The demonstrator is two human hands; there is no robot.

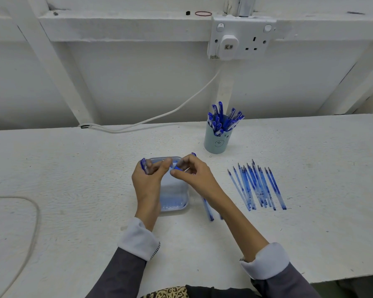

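Note:
My left hand (150,179) grips a blue-capped clear pen (144,166) above a clear plastic tray (174,203). My right hand (192,171) pinches a small blue pen part (177,168) right beside the left fingers, over the same tray. A row of several blue ink refills (256,188) lies on the white table to the right. One or two more blue refills (208,209) lie partly hidden under my right forearm. A pale blue cup (216,143) full of blue pens (223,119) stands behind the hands.
The white table (73,179) ends at a front edge lower right. A white cable (159,115) runs from a wall socket (241,38) down to the table's back edge. A red rubber band (203,13) lies on the ledge above. A thin cord (33,222) curves at left.

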